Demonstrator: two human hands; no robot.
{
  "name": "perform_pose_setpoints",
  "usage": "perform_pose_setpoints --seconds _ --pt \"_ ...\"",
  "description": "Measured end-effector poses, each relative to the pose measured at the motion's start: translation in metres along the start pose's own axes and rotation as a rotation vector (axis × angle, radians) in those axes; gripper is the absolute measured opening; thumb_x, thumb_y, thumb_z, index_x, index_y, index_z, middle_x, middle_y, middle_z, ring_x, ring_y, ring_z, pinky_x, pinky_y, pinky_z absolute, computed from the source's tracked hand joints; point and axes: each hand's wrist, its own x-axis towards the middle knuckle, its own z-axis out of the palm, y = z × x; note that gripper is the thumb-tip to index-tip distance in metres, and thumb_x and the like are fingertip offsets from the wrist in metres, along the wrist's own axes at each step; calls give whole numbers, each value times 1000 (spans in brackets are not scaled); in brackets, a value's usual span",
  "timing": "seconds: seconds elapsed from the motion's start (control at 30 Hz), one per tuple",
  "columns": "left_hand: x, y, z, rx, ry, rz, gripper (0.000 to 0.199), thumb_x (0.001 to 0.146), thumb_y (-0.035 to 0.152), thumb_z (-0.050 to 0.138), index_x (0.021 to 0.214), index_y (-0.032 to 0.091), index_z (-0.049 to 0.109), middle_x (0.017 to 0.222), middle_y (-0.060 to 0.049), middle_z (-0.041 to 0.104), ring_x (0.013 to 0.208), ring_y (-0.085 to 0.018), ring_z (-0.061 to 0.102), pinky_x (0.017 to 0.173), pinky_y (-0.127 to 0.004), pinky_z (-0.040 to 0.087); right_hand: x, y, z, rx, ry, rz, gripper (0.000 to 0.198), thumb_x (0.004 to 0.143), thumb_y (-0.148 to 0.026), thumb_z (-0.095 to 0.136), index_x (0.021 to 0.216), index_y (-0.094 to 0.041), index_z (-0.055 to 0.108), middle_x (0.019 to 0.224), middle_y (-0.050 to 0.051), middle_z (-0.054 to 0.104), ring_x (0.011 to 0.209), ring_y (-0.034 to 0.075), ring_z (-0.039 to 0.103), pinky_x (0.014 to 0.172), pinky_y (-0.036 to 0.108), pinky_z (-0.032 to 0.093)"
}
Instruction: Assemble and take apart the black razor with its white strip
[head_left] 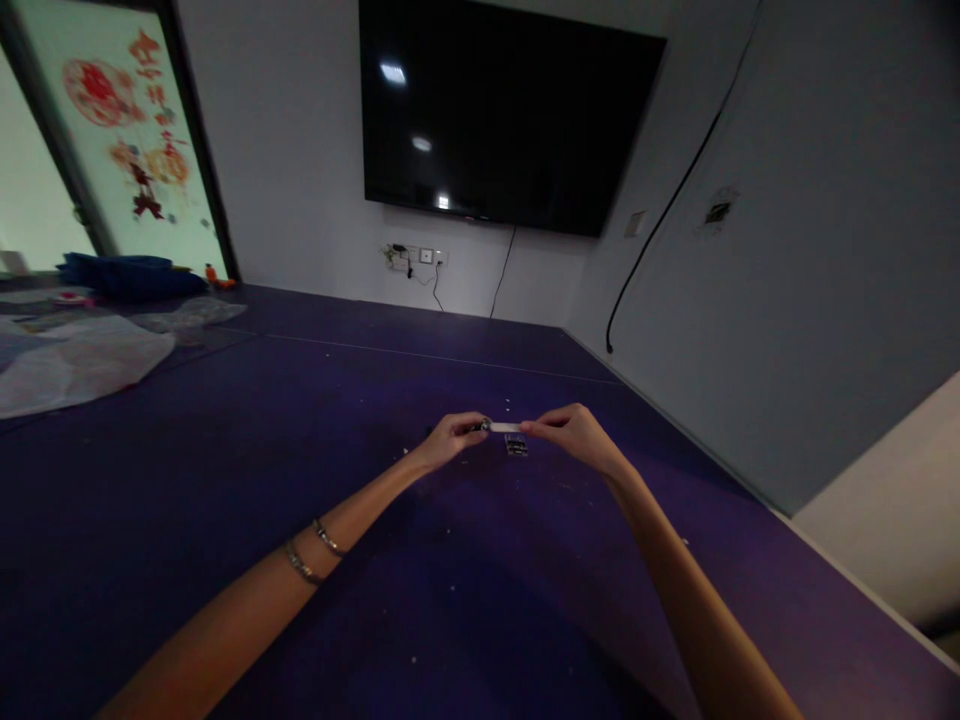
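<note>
My left hand (454,438) is closed, its fingers pinching a small dark piece (484,426) that looks like a little circuit board. From that piece a flat white strip (506,427) runs across to my right hand (571,434), whose thumb and fingertips are pinched on its other end. The strip is held level, bridging the gap between both hands. Just under it, a small dark board-like part (517,445) lies on the purple tabletop (450,620). My fingers hide much of the dark piece on the left.
Tiny white bits are scattered over the tabletop. Clear plastic sheeting (90,360) and a dark blue cloth-like bundle (135,276) lie at the far left, near a small orange object (217,277). A black cable (660,215) hangs along the right wall; a television (502,110) is mounted ahead.
</note>
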Motion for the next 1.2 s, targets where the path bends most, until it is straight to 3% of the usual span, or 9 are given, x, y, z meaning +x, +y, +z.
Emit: perform_pose_setpoints --seconds 0.3,0.57,0.73,0.87,1.2 --pt "-2 3 3 -33 -8 -20 17 74 30 60 83 15 60 65 1 56 63 -11 53 59 -22 38 -1 -2 -2 -4 -40 -8 39 68 -52 60 61 -16 71 48 0 51 46 8 37 44 24 22" --pt "-1 1 8 -345 -48 -295 21 81 36 50 81 18 39 52 5 51 38 -14 54 41 -27 46 3 3 -1 -26 63 4 35 71 -50 59 72 -18 73 64 4 66 60 16 54 53 26 35" --pt "-2 3 9 -394 12 -392 15 83 29 47 81 18 37 51 4 52 36 -14 53 38 -29 48 16 13 6 10 34 -41 34 74 -47 56 80 -19 73 78 6 70 72 19 60 62 27 42" --pt "-2 3 7 -412 22 -454 12 84 27 44 81 17 37 50 4 51 35 -13 52 39 -29 49 31 25 18 -35 94 -41 36 75 -48 55 87 -19 72 79 6 71 72 19 62 64 27 45" --pt "-3 4 11 -476 2 -508 11 85 24 42 78 18 37 47 6 47 34 -12 50 38 -29 48 44 43 35 -137 115 9 33 72 -51 57 83 -24 74 80 3 72 75 22 65 65 27 45"
